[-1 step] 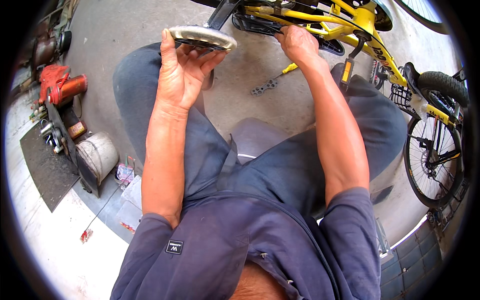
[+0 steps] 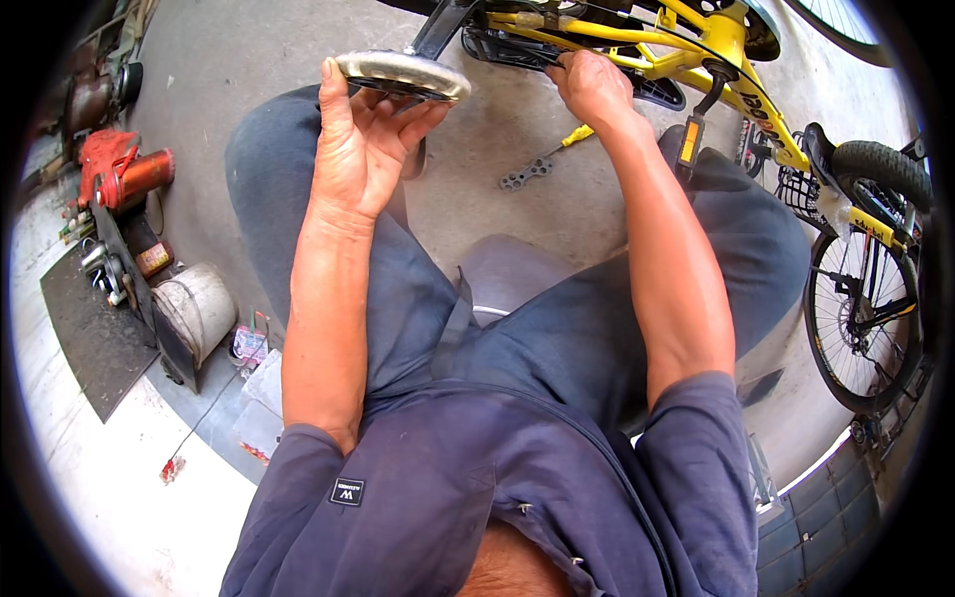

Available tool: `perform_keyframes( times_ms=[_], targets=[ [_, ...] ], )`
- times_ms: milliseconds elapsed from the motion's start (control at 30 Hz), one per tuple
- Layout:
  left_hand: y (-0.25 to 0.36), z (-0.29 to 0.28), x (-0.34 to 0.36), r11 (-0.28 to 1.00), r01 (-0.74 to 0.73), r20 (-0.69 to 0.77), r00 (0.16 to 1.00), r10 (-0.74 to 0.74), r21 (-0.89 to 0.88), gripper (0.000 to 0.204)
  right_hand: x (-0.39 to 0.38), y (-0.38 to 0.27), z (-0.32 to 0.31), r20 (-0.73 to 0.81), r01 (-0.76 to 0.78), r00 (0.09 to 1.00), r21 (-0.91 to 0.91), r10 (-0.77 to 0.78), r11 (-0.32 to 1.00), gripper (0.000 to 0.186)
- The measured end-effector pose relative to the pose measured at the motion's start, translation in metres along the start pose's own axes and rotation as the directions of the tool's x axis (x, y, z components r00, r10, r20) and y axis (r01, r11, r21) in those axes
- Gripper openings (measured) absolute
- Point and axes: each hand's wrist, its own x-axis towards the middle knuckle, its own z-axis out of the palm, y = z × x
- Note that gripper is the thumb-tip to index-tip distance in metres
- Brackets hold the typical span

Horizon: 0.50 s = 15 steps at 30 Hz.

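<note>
Unshifted, the round pale-rimmed black wheel (image 2: pixel 406 73) is kept steady, pinched by the left hand (image 2: pixel 362 144); the right hand (image 2: pixel 595 90)'s hold cannot be told.

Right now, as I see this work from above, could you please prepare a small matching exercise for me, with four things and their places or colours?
Column one:
1. small wheel
2. right hand
3. wrench
4. bucket

Column two:
A. grey, lying on the floor
B. next to the yellow bicycle frame
C. whitish, at the picture's left side
D. held by the left hand

Right pairs: 1-D, 2-B, 3-A, 4-C.
</note>
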Motion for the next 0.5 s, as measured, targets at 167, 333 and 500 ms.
perform_keyframes(
  times_ms=[167,333,500],
  targets=[
    [-0.001,-0.003,0.001,1.0,-0.003,-0.003,1.0,0.003,-0.008,0.079,-0.008,0.002,-0.012,-0.005,0.021,1.0,-0.032,-0.022,0.999,0.028],
    [-0.002,0.001,-0.001,1.0,-0.022,-0.006,1.0,0.022,-0.013,0.078,-0.02,0.005,-0.029,-0.014,0.042,0.999,-0.088,-0.043,0.995,0.027],
    [-0.003,0.001,0.0,0.999,-0.03,-0.007,1.0,0.03,-0.011,0.078,-0.024,-0.008,-0.043,-0.063,0.112,0.991,-0.08,-0.118,0.99,0.025]
  ],
)
